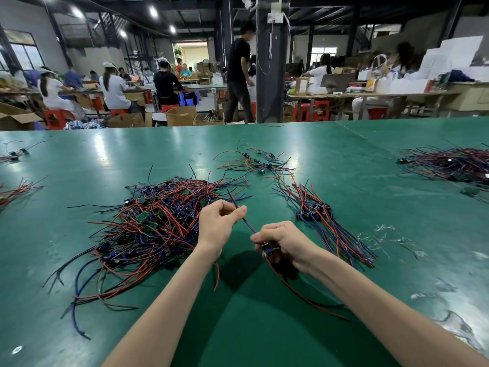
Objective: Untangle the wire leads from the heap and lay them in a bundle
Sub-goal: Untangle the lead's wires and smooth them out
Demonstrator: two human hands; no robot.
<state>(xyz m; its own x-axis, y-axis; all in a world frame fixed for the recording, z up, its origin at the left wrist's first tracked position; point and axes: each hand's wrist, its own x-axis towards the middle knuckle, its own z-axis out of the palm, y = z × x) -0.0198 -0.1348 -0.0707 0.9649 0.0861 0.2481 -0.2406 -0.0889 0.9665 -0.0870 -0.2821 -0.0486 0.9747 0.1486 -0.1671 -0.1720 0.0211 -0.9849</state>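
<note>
While one lead (pixel 242 217) is stretched between both hands, draw it straight before laying it down. Left grip (pixel 221 226) is closed, pinching the lead's far end; right grip (pixel 277 243) is closed on its component end, with red tails trailing toward the near edge. Heap (pixel 156 223) lies left of the hands, mid-tabletop (pixel 370 160); bundle (pixel 328 223) lies just right. Keep tension light to avoid snagging the heap.

bright overhead lamps | glare on table (pixel 105 154) | background blurred | edges bowed
</note>
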